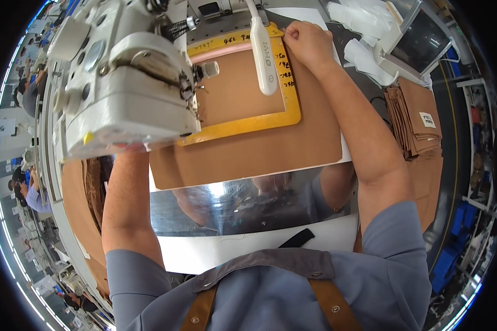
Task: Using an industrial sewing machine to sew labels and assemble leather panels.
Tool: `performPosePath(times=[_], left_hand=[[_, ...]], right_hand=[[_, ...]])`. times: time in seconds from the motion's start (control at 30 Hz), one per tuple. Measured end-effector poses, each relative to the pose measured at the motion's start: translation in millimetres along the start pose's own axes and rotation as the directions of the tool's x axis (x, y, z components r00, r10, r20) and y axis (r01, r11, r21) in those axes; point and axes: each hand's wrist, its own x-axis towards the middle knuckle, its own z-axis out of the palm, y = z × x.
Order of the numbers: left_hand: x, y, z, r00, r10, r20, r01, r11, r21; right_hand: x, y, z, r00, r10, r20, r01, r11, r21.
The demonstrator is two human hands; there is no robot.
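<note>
A yellow template frame (292, 105) with handwritten marks lies on a brown sheet (315, 146) under the sewing machine head (132, 105). Along the frame's far inner edge runs a pinkish strip (221, 53). My right hand (310, 45) is at the frame's far right corner, its fingers curled closed. What they pinch, if anything, is too small to make out. My left forearm (128, 204) reaches up behind the machine head, which hides my left hand and its fingers. A white stick-shaped lamp (264, 60) hangs over the frame's right side.
A polished metal plate (248, 207) lies in front of the brown sheet. Stacked brown pieces (411, 118) stand on the right, and more brown sheets (77, 198) on the left. A monitor (422, 44) and white crumpled wrapping (364, 22) are at the far right. Other people work at the left.
</note>
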Motion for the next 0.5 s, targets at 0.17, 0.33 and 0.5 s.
performPosePath(times=[0.17,0.33,0.5], left_hand=[[-16,-33,-21,0.999,0.0,0.035,0.002,0.998,-0.057],[-36,-60,-36,0.995,-0.011,0.095,0.023,0.992,-0.121],[-33,-56,-33,0.99,-0.041,0.134,0.062,0.986,-0.154]], right_hand=[[55,8,17,0.999,0.049,-0.018,-0.049,0.999,-0.009],[70,18,-1,0.967,-0.019,-0.253,0.026,0.999,0.026],[-7,28,-63,0.976,-0.141,-0.166,0.177,0.956,0.233]])
